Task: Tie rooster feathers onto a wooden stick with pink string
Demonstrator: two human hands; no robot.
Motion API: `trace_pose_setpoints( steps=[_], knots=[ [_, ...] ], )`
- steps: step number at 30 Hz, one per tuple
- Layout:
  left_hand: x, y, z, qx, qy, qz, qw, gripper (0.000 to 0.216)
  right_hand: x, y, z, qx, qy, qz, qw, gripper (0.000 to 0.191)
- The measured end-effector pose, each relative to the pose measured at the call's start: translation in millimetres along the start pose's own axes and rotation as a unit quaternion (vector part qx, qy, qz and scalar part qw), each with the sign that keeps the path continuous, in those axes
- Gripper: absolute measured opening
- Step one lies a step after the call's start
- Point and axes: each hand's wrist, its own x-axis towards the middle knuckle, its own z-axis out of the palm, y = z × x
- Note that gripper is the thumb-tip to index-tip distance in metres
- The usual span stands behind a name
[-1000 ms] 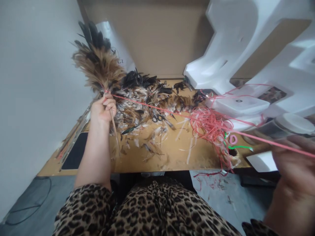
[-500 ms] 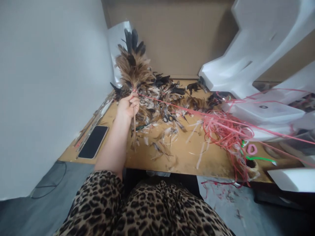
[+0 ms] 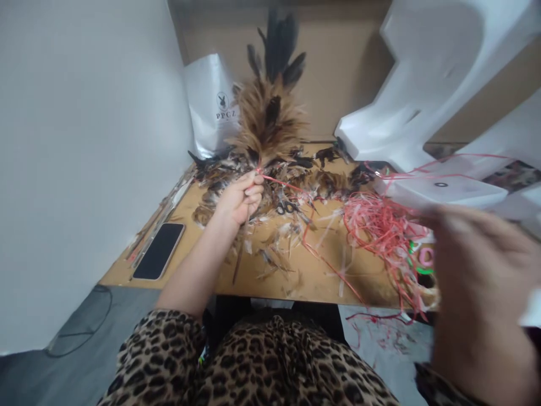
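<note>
My left hand (image 3: 243, 198) is closed around the thin stick of a feather duster (image 3: 273, 121), just below the lowest brown feathers. The duster stands upright, with long black feathers at its top. Red string (image 3: 281, 182) is bound at the neck above my fingers and trails slack over the table to the right. My right hand (image 3: 482, 276) is raised at the right edge, close to the camera. Motion smears its fingers, so whether it holds anything cannot be made out. Below the duster lie loose brown and black feathers (image 3: 325, 183) and dark-handled scissors (image 3: 287, 208).
A tangled heap of red string (image 3: 376, 220) lies on the table's right side. A phone (image 3: 158, 251) rests at the left beside thin sticks (image 3: 163, 217). Behind are a silver bag (image 3: 207, 107) and white foam packaging (image 3: 380, 121). A white wall (image 3: 84, 169) bounds the left.
My left hand has moved right and nearer with the duster. My right hand has come into view at the right. The red string, taut before, now hangs slack.
</note>
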Motion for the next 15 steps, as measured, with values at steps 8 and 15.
trace_pose_setpoints(
  steps=[8,15],
  knots=[
    [-8,-37,16,0.069,-0.036,-0.003,0.997,0.010,18,-14,94,0.131,-0.106,0.050,0.984,0.025],
    [-5,-53,-3,0.140,-0.006,0.074,0.987,0.016,16,23,126,0.141,-0.061,0.136,0.979,0.029]
  ],
)
